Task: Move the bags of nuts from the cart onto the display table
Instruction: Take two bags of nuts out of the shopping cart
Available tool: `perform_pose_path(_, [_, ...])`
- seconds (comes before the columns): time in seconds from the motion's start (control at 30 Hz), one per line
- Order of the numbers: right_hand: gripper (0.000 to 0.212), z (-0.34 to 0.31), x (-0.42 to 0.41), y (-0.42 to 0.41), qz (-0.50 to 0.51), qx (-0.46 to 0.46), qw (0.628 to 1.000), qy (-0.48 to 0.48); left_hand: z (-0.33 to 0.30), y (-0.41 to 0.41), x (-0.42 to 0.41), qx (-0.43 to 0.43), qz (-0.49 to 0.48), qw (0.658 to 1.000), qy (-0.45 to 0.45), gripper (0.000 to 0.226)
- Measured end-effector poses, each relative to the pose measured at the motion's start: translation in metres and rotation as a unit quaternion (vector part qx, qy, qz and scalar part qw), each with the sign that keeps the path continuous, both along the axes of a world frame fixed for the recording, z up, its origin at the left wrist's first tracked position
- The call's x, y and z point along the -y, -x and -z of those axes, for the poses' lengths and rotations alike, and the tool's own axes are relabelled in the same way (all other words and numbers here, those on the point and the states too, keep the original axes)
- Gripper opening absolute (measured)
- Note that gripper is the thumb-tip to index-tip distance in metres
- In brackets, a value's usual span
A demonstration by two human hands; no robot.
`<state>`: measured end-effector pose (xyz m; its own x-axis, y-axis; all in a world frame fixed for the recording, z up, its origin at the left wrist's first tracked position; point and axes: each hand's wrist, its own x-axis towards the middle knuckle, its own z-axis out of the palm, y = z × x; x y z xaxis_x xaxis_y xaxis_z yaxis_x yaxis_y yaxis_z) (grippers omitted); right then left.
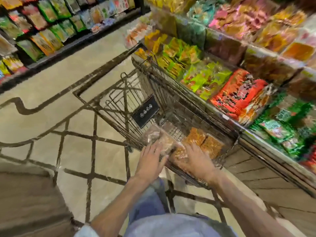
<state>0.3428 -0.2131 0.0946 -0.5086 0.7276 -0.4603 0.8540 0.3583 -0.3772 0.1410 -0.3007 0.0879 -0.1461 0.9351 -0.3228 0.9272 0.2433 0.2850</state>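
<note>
A dark wire shopping cart (153, 79) stands in front of me, beside the display table (266, 151) on the right. Clear bags of nuts lie in the cart's near end: a brown bag (159, 137) on the left and orange-brown bags (203, 139) on the right. My left hand (152, 159) lies with straight fingers on the brown bag. Over another clear bag (179, 152), my right hand (196, 159) has its fingers spread. The picture is blurred, so I cannot tell if either hand grips.
The display table holds red (239, 98), green (205, 77) and yellow snack packs in rows. Shelves of packaged goods (42, 26) line the far left. A patterned tile floor (59, 134) spreads left of the cart. A black sign (145, 111) hangs inside the cart.
</note>
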Motion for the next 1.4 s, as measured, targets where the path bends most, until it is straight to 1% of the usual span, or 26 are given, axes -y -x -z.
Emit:
perform_pose_path(0.07, [0.086, 0.010, -0.019, 0.022, 0.036, 0.013, 0.999, 0.018, 0.008, 0.035, -0.033, -0.001, 0.040, 0.999, 0.009, 0.065])
perform_pose_path(0.13, [0.089, 0.018, -0.035, 0.046, 0.076, 0.021, 0.996, 0.036, 0.018, 0.068, -0.069, 0.011, 0.070, 0.997, 0.026, 0.062])
perform_pose_path(0.23, [0.097, 0.027, -0.052, 0.073, 0.102, 0.052, 0.992, 0.060, 0.031, 0.099, -0.107, 0.016, 0.094, 0.994, 0.050, 0.062])
perform_pose_path(0.3, [0.108, 0.039, -0.065, 0.088, 0.128, 0.055, 0.988, 0.071, 0.047, 0.116, -0.133, 0.033, 0.096, 0.992, 0.079, 0.060])
perform_pose_path(0.33, [0.107, 0.045, -0.070, 0.094, 0.152, 0.053, 0.983, 0.088, 0.055, 0.122, -0.144, 0.038, 0.091, 0.990, 0.099, 0.057])
perform_pose_path(0.4, [0.091, 0.064, -0.081, 0.104, 0.181, 0.059, 0.972, 0.136, 0.078, 0.133, -0.167, 0.039, 0.090, 0.985, 0.140, 0.053])
perform_pose_path(0.43, [0.087, 0.076, -0.086, 0.107, 0.185, 0.057, 0.971, 0.139, 0.092, 0.137, -0.178, 0.036, 0.091, 0.983, 0.158, 0.053])
perform_pose_path(0.5, [0.085, 0.098, -0.095, 0.112, 0.181, 0.053, 0.971, 0.149, 0.125, 0.144, -0.195, 0.035, 0.090, 0.976, 0.196, 0.055])
perform_pose_path(0.6, [0.084, 0.136, -0.104, 0.111, 0.208, 0.038, 0.961, 0.180, 0.182, 0.149, -0.216, 0.029, 0.071, 0.966, 0.247, 0.055])
perform_pose_path(0.67, [0.092, 0.159, -0.106, 0.110, 0.225, 0.024, 0.954, 0.198, 0.219, 0.150, -0.227, 0.030, 0.039, 0.967, 0.250, 0.057])
perform_pose_path(0.73, [0.097, 0.184, -0.108, 0.112, 0.252, 0.014, 0.941, 0.226, 0.253, 0.149, -0.233, 0.035, 0.005, 0.967, 0.253, 0.066])
perform_pose_path(0.83, [0.102, 0.222, -0.105, 0.117, 0.283, 0.015, 0.932, 0.227, 0.289, 0.147, -0.232, 0.030, -0.060, 0.965, 0.254, 0.080])
perform_pose_path(0.93, [0.093, 0.253, -0.098, 0.118, 0.310, -0.011, 0.921, 0.235, 0.307, 0.147, -0.230, 0.005, -0.116, 0.969, 0.218, 0.083])
perform_pose_path(1.03, [0.086, 0.258, -0.097, 0.120, 0.322, -0.022, 0.914, 0.247, 0.325, 0.156, -0.233, -0.025, -0.134, 0.961, 0.242, 0.092])
perform_pose_path(1.1, [0.081, 0.260, -0.094, 0.122, 0.340, -0.043, 0.907, 0.245, 0.328, 0.160, -0.240, -0.001, -0.153, 0.954, 0.259, 0.099])
perform_pose_path(1.2, [0.084, 0.261, -0.092, 0.122, 0.380, -0.071, 0.891, 0.238, 0.330, 0.158, -0.248, 0.008, -0.177, 0.946, 0.273, 0.093])
perform_pose_path(1.27, [0.090, 0.259, -0.092, 0.122, 0.390, -0.081, 0.884, 0.246, 0.340, 0.159, -0.243, 0.031, -0.193, 0.941, 0.276, 0.091])
perform_pose_path(1.33, [0.094, 0.255, -0.094, 0.122, 0.401, -0.094, 0.871, 0.268, 0.356, 0.161, -0.236, 0.050, -0.179, 0.947, 0.262, 0.090])
perform_pose_path(1.4, [0.093, 0.256, -0.095, 0.121, 0.414, -0.106, 0.858, 0.285, 0.342, 0.154, -0.237, 0.073, -0.159, 0.953, 0.247, 0.077])
